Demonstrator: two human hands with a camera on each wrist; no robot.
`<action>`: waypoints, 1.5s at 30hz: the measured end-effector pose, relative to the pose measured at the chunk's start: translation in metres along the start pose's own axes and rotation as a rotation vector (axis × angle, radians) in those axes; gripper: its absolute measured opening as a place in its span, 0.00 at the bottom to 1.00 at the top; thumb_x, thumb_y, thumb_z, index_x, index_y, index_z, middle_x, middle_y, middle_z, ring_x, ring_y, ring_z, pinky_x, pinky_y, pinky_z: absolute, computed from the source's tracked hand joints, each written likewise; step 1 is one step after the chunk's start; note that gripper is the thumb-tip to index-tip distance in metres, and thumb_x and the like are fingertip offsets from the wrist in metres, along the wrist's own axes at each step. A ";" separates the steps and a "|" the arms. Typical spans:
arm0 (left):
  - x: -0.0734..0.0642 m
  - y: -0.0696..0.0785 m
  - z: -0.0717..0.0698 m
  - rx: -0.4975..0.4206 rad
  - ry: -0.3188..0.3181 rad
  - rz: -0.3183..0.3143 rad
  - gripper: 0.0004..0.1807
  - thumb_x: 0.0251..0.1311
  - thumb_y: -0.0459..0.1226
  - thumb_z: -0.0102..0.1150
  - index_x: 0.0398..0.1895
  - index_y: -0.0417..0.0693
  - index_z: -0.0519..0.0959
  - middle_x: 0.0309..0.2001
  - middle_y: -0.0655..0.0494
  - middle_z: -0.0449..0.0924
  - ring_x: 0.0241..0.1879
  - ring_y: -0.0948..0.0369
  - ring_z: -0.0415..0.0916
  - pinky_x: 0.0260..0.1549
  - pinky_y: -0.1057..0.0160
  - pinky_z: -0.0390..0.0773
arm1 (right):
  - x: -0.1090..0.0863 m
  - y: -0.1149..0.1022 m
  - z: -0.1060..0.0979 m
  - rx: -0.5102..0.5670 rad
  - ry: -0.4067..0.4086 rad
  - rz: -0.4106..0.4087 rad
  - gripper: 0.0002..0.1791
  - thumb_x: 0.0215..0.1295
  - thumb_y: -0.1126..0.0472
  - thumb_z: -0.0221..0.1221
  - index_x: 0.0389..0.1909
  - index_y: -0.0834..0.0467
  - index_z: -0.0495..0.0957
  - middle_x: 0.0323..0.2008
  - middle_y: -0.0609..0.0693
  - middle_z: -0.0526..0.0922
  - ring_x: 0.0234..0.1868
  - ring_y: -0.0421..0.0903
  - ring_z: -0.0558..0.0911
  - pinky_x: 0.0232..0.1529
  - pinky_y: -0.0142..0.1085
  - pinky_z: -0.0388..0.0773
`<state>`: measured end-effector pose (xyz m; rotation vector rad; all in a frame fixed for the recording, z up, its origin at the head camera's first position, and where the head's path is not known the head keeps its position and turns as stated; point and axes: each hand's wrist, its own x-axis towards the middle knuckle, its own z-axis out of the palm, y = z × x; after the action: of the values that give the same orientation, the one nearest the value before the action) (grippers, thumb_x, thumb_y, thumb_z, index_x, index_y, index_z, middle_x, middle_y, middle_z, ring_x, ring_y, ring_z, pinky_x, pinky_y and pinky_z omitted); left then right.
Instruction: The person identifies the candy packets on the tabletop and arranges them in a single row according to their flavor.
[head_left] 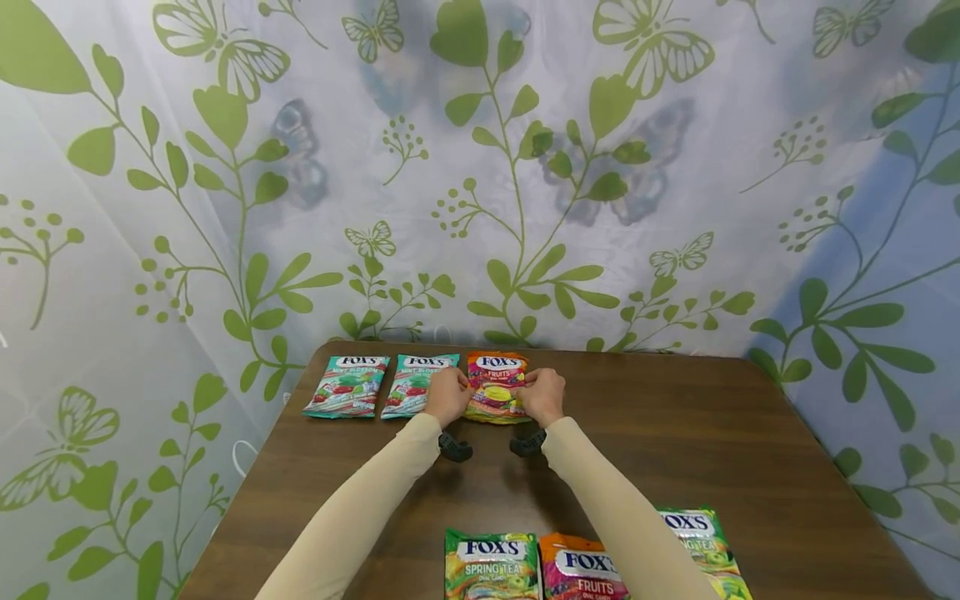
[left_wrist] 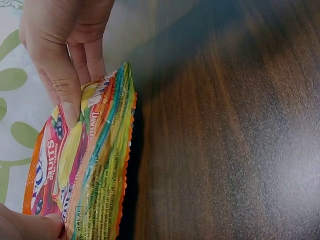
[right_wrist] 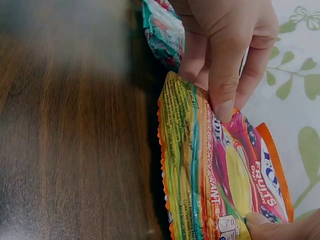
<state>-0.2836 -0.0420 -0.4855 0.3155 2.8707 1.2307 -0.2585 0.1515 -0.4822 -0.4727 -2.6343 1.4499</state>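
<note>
Holds an orange Fruits candy bag [head_left: 497,392] by both sides, clamped between fingers [right_wrist: 227,75] of left hand [head_left: 447,395] and right hand [head_left: 544,395]. Cannot see inside.

Soft light, pale glare on tabletop [left_wrist: 240,150]

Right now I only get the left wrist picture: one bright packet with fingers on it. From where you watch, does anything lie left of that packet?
Observer: Yes. The head view shows two Mint Blossom packets in a row left of the Fruits packet.

Visitor: Any more sweets nearer the person?

Observer: Yes, a second Fruits packet lies there between two Spring Tea packets.

Visitor: And what covers the arms?

Observer: Long cream sleeves; the one on the right arm hides part of that second Fruits packet.
</note>
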 end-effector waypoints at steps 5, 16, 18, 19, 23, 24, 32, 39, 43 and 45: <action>-0.001 -0.002 0.004 0.010 0.007 0.012 0.05 0.72 0.29 0.70 0.42 0.33 0.84 0.38 0.40 0.88 0.37 0.47 0.87 0.37 0.47 0.88 | 0.002 0.004 0.001 -0.017 -0.001 0.009 0.19 0.67 0.66 0.76 0.53 0.72 0.86 0.49 0.66 0.86 0.54 0.62 0.82 0.57 0.56 0.84; 0.001 -0.002 0.003 0.042 -0.011 0.005 0.05 0.72 0.28 0.70 0.43 0.31 0.85 0.37 0.40 0.87 0.35 0.47 0.86 0.37 0.47 0.88 | 0.003 0.007 0.001 -0.031 0.004 -0.011 0.17 0.67 0.65 0.77 0.50 0.71 0.87 0.47 0.65 0.87 0.51 0.61 0.82 0.55 0.55 0.85; 0.000 0.000 0.002 0.059 -0.018 0.003 0.05 0.72 0.28 0.69 0.43 0.31 0.85 0.37 0.41 0.87 0.34 0.49 0.85 0.37 0.48 0.87 | 0.003 0.008 0.002 -0.030 0.005 -0.012 0.17 0.67 0.65 0.77 0.51 0.71 0.87 0.48 0.65 0.87 0.52 0.61 0.82 0.55 0.55 0.85; 0.000 0.001 0.000 0.068 -0.021 0.007 0.05 0.72 0.28 0.69 0.42 0.32 0.85 0.37 0.41 0.86 0.32 0.50 0.84 0.36 0.48 0.87 | 0.003 0.008 0.002 -0.030 0.006 -0.013 0.17 0.67 0.65 0.77 0.51 0.71 0.87 0.49 0.65 0.87 0.52 0.62 0.82 0.55 0.56 0.85; 0.000 0.004 0.000 0.095 -0.027 0.009 0.05 0.73 0.27 0.68 0.37 0.32 0.84 0.30 0.43 0.82 0.24 0.56 0.75 0.27 0.55 0.79 | 0.001 0.007 0.002 -0.026 0.004 -0.014 0.17 0.68 0.65 0.76 0.53 0.71 0.87 0.52 0.67 0.86 0.55 0.64 0.82 0.57 0.57 0.85; 0.000 0.003 0.001 0.106 -0.023 0.017 0.05 0.72 0.27 0.68 0.36 0.32 0.83 0.29 0.44 0.80 0.22 0.57 0.73 0.25 0.57 0.77 | 0.001 0.007 0.002 -0.027 0.002 -0.015 0.17 0.68 0.65 0.76 0.53 0.71 0.87 0.52 0.67 0.86 0.56 0.64 0.82 0.57 0.57 0.85; 0.019 -0.022 0.024 0.183 0.033 0.102 0.01 0.69 0.24 0.65 0.37 0.32 0.83 0.26 0.45 0.80 0.22 0.52 0.80 0.22 0.53 0.81 | -0.001 0.003 0.002 -0.038 0.002 -0.010 0.19 0.70 0.65 0.74 0.56 0.72 0.86 0.54 0.69 0.86 0.56 0.64 0.83 0.58 0.57 0.85; 0.036 -0.042 0.038 0.223 0.018 0.141 0.03 0.68 0.24 0.66 0.34 0.34 0.83 0.29 0.42 0.83 0.24 0.50 0.81 0.22 0.52 0.84 | -0.005 0.000 0.002 -0.037 0.004 -0.011 0.19 0.71 0.66 0.73 0.58 0.73 0.85 0.55 0.69 0.86 0.55 0.64 0.84 0.57 0.56 0.86; 0.038 -0.045 0.039 0.256 0.011 0.134 0.04 0.69 0.28 0.70 0.36 0.36 0.84 0.28 0.47 0.82 0.21 0.55 0.78 0.20 0.56 0.81 | -0.006 0.001 0.001 -0.037 0.002 -0.015 0.20 0.71 0.66 0.73 0.58 0.74 0.85 0.55 0.70 0.86 0.55 0.64 0.85 0.56 0.56 0.86; 0.038 -0.045 0.040 0.273 0.004 0.131 0.07 0.69 0.33 0.73 0.36 0.37 0.85 0.26 0.49 0.81 0.21 0.57 0.77 0.20 0.57 0.80 | -0.007 0.002 0.000 -0.042 0.002 -0.024 0.20 0.71 0.66 0.73 0.58 0.74 0.85 0.54 0.70 0.87 0.54 0.64 0.85 0.56 0.57 0.86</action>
<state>-0.3260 -0.0367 -0.5426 0.5114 3.0654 0.8490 -0.2519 0.1502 -0.4838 -0.4451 -2.6640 1.3891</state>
